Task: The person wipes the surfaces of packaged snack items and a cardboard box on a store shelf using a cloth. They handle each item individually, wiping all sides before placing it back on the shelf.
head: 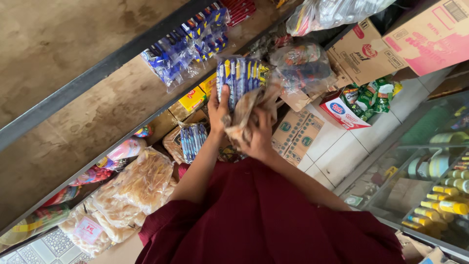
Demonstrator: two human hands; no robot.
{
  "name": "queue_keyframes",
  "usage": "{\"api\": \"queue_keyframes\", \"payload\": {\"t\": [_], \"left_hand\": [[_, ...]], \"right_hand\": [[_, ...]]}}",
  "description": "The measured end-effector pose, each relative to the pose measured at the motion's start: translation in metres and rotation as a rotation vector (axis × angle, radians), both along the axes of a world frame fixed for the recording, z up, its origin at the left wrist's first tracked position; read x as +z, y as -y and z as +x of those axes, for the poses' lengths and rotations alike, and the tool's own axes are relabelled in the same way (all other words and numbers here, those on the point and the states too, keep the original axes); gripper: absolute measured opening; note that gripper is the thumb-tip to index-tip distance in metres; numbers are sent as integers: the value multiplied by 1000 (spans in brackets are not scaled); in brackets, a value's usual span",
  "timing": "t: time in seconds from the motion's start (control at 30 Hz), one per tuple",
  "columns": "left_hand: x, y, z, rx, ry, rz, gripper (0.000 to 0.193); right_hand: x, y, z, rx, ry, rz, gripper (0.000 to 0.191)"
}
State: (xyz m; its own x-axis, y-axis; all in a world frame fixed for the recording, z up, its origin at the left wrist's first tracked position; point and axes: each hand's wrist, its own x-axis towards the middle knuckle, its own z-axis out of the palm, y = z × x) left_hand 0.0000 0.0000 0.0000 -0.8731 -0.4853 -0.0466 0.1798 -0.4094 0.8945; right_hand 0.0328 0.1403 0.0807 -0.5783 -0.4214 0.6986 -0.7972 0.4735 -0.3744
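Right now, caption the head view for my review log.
Left hand and right hand hold a clear bag of blue-and-yellow packets beside stocked shop shelves.

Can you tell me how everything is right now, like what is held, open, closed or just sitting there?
left hand: gripping the blue and yellow packet bundle
right hand: holding the brownish wrapped packs
clear bag of snacks: lying on the shelf, closed
cardboard box: flap open
bags of crackers: sealed, stacked
yellow bottles: standing, capped, behind glass
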Motion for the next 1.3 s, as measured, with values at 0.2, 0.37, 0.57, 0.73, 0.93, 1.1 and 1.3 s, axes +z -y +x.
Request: {"api": "queue_keyframes", "payload": {"t": [0.2, 0.37, 0.57, 0.73, 0.93, 1.1, 1.3], "left_hand": [[63, -14, 11, -141, -43, -126, 53], [77, -27, 27, -241, 7, -148, 40], [61, -24, 19, -128, 6, -111, 45], [36, -7, 16, 8, 72, 36, 48], [15, 6, -7, 75, -130, 304, 50], [26, 9, -1, -173, -2, 259, 48], [51, 5, 9, -468, -18, 328, 44]], "right_hand": [[7, -1, -70, -204, 27, -59, 31], [29, -15, -130, -208, 183, -296, 39], [8, -5, -91, -279, 117, -77, 74], [-2, 4, -23, -161, 41, -11, 70], [-12, -14, 10, 33, 120, -293, 69], [-37, -28, -22, 82, 677, -640, 63], [-44, -55, -94, 88, 554, -801, 47]]}}
